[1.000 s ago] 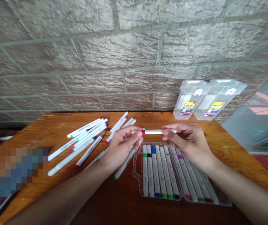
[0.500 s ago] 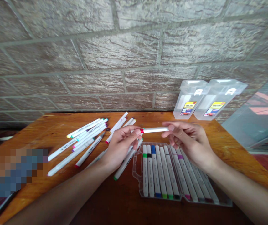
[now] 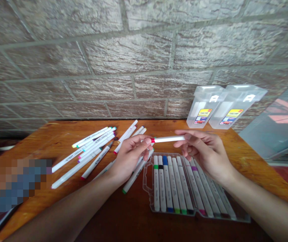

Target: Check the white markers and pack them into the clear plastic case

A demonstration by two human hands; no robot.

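Nothing fully legible. Yellow-and-red label [image 3: 204, 116] on the clear plastic case [image 3: 202, 112], another label [image 3: 227, 116] on the second case [image 3: 237, 109]: print too small to read. White logo [image 3: 214, 98] on lid unclear. Dark print on white marker barrels [image 3: 174, 188] in open tray [image 3: 146, 188]: blurred.

marker [image 3: 169, 138]: white, red band | tabletop [image 3: 58, 134]: orange wood | wall [image 3: 134, 50]: grey brick

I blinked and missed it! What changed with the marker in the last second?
The marker tilted: its white end, pinched in the right hand, rose a little, while its red end stayed at the fingertips of the left hand. Neither hand let go. The loose markers, the open case and the clear boxes stayed as they were.
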